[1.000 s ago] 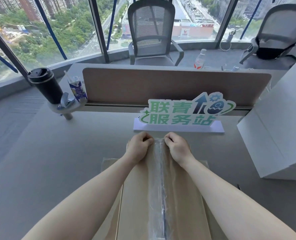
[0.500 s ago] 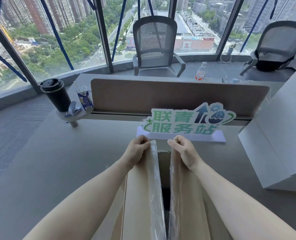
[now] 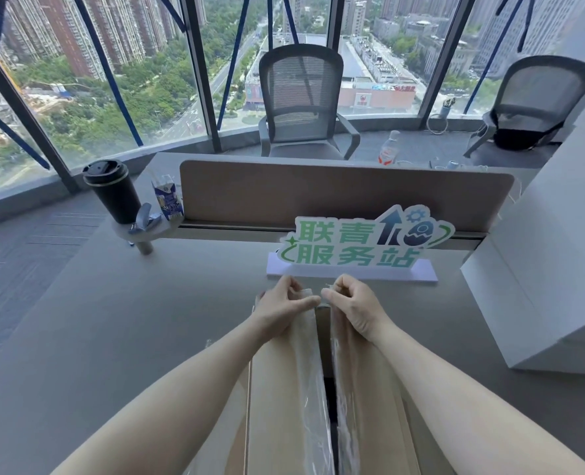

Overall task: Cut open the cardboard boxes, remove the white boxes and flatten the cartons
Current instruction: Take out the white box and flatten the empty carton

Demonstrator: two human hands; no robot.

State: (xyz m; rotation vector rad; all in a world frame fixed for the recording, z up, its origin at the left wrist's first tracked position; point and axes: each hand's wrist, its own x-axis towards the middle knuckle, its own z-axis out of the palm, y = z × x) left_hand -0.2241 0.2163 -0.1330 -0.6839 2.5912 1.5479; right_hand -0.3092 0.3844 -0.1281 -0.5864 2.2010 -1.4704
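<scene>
Carton open down the seam, nothing out yet.
Left hand (image 3: 284, 308) and right hand (image 3: 354, 305) each pinch a flap's far end on the cardboard box (image 3: 284, 389); emptying and flattening remain.

Grey desk (image 3: 119, 337): cardboard box (image 3: 284, 389), sign (image 3: 352, 248), white box (image 3: 541, 286).

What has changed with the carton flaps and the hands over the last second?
The two top flaps of the cardboard box were shut along the taped seam a second ago; now they stand apart, with a dark gap between them. The left hand and right hand keep their grip on the far flap ends. The green sign, black cup and white box have stayed put.
</scene>
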